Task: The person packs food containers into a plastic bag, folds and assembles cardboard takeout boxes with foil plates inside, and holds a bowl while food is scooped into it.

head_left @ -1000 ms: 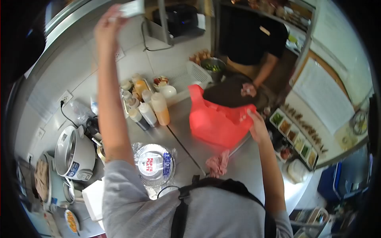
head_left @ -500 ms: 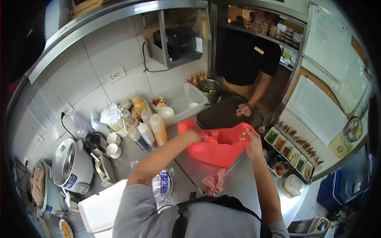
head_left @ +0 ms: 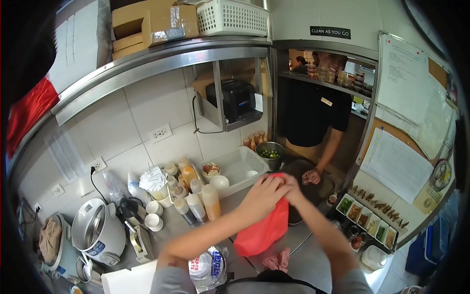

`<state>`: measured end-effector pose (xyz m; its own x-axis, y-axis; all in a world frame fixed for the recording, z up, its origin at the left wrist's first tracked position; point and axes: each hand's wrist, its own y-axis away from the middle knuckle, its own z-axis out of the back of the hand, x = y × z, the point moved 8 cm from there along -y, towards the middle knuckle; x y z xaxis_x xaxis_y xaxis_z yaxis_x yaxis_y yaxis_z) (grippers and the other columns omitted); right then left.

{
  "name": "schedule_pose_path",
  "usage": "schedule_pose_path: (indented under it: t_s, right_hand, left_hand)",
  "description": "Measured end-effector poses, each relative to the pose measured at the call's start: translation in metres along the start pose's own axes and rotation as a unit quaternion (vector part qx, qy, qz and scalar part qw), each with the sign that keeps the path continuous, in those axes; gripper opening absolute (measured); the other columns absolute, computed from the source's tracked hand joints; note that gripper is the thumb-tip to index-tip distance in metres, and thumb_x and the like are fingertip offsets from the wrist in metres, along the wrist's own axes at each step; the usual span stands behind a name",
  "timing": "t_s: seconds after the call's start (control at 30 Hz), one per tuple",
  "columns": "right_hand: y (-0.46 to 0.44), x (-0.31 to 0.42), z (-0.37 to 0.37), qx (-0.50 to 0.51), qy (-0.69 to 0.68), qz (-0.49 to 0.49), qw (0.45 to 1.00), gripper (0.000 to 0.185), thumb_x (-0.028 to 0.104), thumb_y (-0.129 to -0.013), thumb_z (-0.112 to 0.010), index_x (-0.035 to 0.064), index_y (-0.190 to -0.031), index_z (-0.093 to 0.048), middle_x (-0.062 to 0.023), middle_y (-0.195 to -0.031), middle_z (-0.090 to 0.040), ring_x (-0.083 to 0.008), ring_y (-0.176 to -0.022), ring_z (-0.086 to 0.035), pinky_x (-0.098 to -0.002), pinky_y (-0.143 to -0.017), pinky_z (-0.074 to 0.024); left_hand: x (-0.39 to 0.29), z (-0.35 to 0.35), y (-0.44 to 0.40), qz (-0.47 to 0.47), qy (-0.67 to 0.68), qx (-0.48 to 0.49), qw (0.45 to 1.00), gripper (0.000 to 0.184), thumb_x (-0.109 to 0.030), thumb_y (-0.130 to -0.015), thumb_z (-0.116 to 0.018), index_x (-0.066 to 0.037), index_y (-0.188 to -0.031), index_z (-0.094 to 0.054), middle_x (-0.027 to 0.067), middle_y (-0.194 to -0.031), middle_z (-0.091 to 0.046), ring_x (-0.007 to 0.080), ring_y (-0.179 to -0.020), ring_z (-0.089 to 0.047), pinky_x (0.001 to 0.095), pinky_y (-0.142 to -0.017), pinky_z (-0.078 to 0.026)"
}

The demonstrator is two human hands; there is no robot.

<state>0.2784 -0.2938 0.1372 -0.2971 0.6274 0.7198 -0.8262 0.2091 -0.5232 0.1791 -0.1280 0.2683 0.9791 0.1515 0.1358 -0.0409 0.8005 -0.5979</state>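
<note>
A red bag (head_left: 262,231) hangs over the steel counter, its top bunched together and its lower part near or on the surface. My left hand (head_left: 268,194) is closed around the gathered top. Right beside it, my right hand (head_left: 293,189) is closed on the same bunched part, the fingers of both hands touching or overlapping. What the bag contains is hidden. A crumpled pink cloth (head_left: 277,260) lies just below the bag, and a wrapped pack of paper plates (head_left: 208,264) lies to its left.
Sauce bottles (head_left: 211,202) and a white basket (head_left: 240,169) stand at the back left. A co-worker's hand (head_left: 312,177) rests over a dark tray (head_left: 298,169) at the hatch. Condiment containers (head_left: 364,216) line the right side; a rice cooker (head_left: 98,235) stands left.
The bag's wide-open mouth has been drawn together. My hands, formerly apart on either side of it, have met at its top. The camera view has tilted upward.
</note>
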Motion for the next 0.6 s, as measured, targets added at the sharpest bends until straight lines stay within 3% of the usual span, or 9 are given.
schedule_pose_path:
  t_s: [0.1, 0.23, 0.33, 0.37, 0.43, 0.47, 0.53, 0.57, 0.6]
  right_hand:
    - [-0.059, -0.031, 0.064, -0.125, 0.013, -0.073, 0.989, 0.020, 0.011, -0.077, -0.055, 0.0022, -0.091, -0.068, -0.0203, -0.080, -0.067, -0.0338, -0.076, -0.068, -0.0404, -0.069, -0.0523]
    - [-0.118, -0.016, 0.126, -0.207, 0.124, -0.043, 0.970, 0.023, 0.011, -0.075, -0.056, 0.0014, -0.093, -0.066, -0.0227, -0.084, -0.067, -0.0353, -0.085, -0.068, -0.0426, -0.074, -0.0524]
    - [-0.147, -0.048, 0.116, -0.085, 0.232, -0.061, 0.967, 0.033, 0.024, -0.076, -0.067, 0.0035, -0.102, -0.068, -0.0217, -0.097, -0.068, -0.0334, -0.098, -0.065, -0.0437, -0.085, -0.0504]
    - [-0.151, -0.054, 0.092, 0.105, 0.333, -0.067, 0.935, 0.038, 0.029, -0.074, -0.070, 0.0043, -0.103, -0.068, -0.0195, -0.100, -0.068, -0.0323, -0.099, -0.065, -0.0428, -0.085, -0.0499]
    - [-0.132, -0.058, 0.070, 0.463, 0.482, -0.073, 0.740, 0.048, 0.039, -0.070, -0.077, 0.0059, -0.104, -0.069, -0.0150, -0.105, -0.068, -0.0301, -0.100, -0.064, -0.0412, -0.086, -0.0489]
    - [-0.138, -0.024, 0.081, 0.525, 0.485, -0.132, 0.687, 0.065, 0.052, -0.060, -0.081, 0.0072, -0.105, -0.070, -0.0143, -0.111, -0.067, -0.0297, -0.105, -0.062, -0.0417, -0.092, -0.0469]
    - [-0.216, 0.100, 0.093, 0.380, 0.557, -0.009, 0.739, 0.047, 0.045, -0.064, -0.079, 0.0122, -0.098, -0.074, -0.0082, -0.119, -0.065, -0.0294, -0.109, -0.060, -0.0428, -0.093, -0.0480]
    - [-0.252, 0.181, 0.103, 0.158, 0.631, 0.296, 0.699, 0.039, 0.042, -0.073, -0.071, 0.0060, -0.088, -0.072, -0.0149, -0.093, -0.068, -0.0325, -0.087, -0.065, -0.0433, -0.078, -0.0515]
    - [-0.281, 0.257, 0.140, -0.015, 0.517, 0.211, 0.830, 0.044, 0.045, -0.082, -0.063, 0.0040, -0.097, -0.068, -0.0161, -0.088, -0.067, -0.0294, -0.083, -0.065, -0.0396, -0.072, -0.0522]
  left_hand:
    - [0.001, 0.001, 0.052, 0.099, 0.102, 0.047, 0.989, 0.052, -0.014, -0.076, -0.068, -0.015, -0.125, -0.053, 0.0089, -0.108, -0.052, 0.0270, -0.105, -0.052, 0.0432, -0.094, -0.039]
    - [0.003, -0.052, 0.151, 0.179, 0.156, 0.105, 0.966, 0.050, -0.015, -0.077, -0.069, -0.018, -0.124, -0.055, 0.0075, -0.110, -0.053, 0.0274, -0.107, -0.053, 0.0472, -0.098, -0.038]
    - [-0.001, -0.087, 0.220, 0.236, 0.118, 0.135, 0.955, 0.048, -0.017, -0.077, -0.070, -0.020, -0.123, -0.057, 0.0073, -0.113, -0.054, 0.0261, -0.109, -0.053, 0.0435, -0.096, -0.039]
    - [-0.003, -0.094, 0.239, 0.256, 0.114, 0.143, 0.949, 0.050, -0.017, -0.076, -0.071, -0.020, -0.124, -0.057, 0.0076, -0.113, -0.054, 0.0261, -0.109, -0.053, 0.0435, -0.095, -0.040]
    - [-0.013, -0.119, 0.285, 0.310, 0.151, 0.144, 0.927, 0.048, -0.019, -0.075, -0.071, -0.020, -0.121, -0.058, 0.0060, -0.115, -0.055, 0.0259, -0.110, -0.053, 0.0469, -0.095, -0.040]
    - [-0.018, -0.142, 0.316, 0.343, 0.189, 0.138, 0.910, 0.044, -0.020, -0.074, -0.071, -0.020, -0.117, -0.060, 0.0042, -0.117, -0.056, 0.0258, -0.111, -0.053, 0.0501, -0.096, -0.039]
    - [-0.029, -0.259, 0.424, 0.450, 0.213, 0.193, 0.846, 0.072, -0.048, -0.069, -0.075, -0.017, -0.132, -0.056, 0.0154, -0.149, -0.035, 0.0197, -0.137, -0.030, 0.0526, -0.112, -0.021]
    - [-0.038, -0.258, 0.427, 0.476, 0.379, 0.109, 0.786, 0.067, -0.044, -0.072, -0.073, -0.019, -0.132, -0.056, 0.0114, -0.146, -0.039, 0.0215, -0.135, -0.033, 0.0508, -0.111, -0.022]
    - [-0.046, -0.256, 0.432, 0.483, 0.531, 0.023, 0.696, 0.062, -0.040, -0.075, -0.071, -0.020, -0.132, -0.056, 0.0074, -0.143, -0.042, 0.0233, -0.133, -0.036, 0.0489, -0.110, -0.024]
